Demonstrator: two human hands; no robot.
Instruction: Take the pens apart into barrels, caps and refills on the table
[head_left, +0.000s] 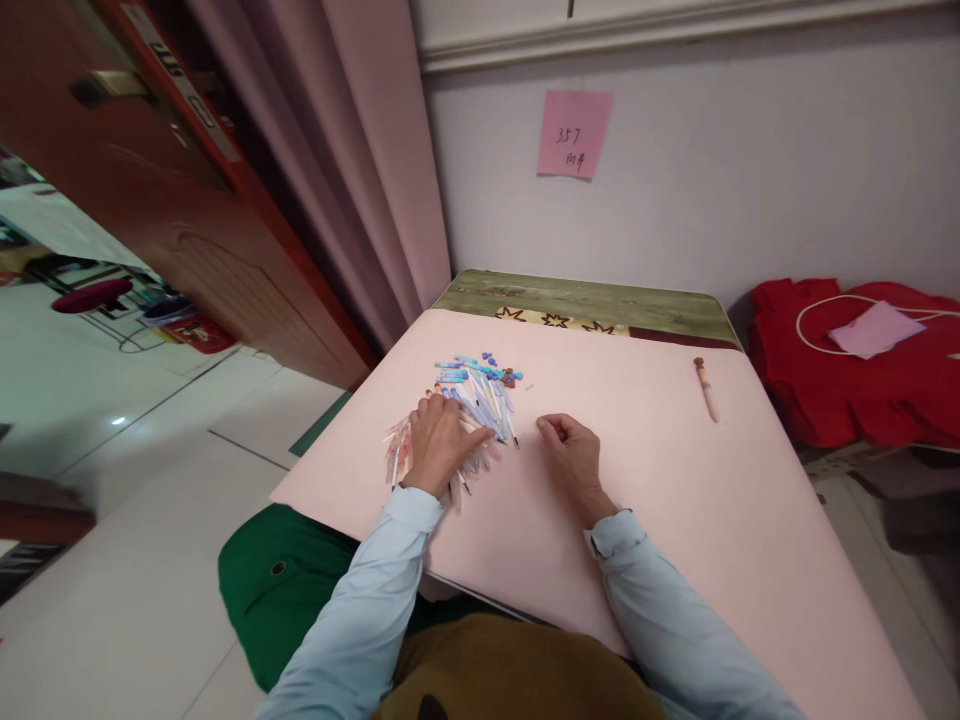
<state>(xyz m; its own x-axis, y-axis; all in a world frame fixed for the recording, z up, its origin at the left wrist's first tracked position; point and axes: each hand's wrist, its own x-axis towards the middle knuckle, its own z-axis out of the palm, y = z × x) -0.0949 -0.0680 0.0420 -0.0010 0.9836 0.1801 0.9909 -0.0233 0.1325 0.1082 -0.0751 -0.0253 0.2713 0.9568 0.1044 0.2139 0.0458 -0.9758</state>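
Observation:
My left hand lies over a pile of pen parts on the pink table cover, its fingers apart and palm down. Slim white pen refills stick out beyond its thumb. Clear pinkish pen barrels show to its left, partly under the hand. Behind it are blue pen pieces and small blue and brown caps. To the right of the pile, my right hand rests near the table surface, thumb and fingertips pressed together. Whatever is in that pinch, if anything, is too small to make out.
An assembled-looking pen with a brown top lies alone at the right of the pink-covered table. A red cloth-covered stool stands beyond the right edge. Left are a curtain, a wooden door and a green seat.

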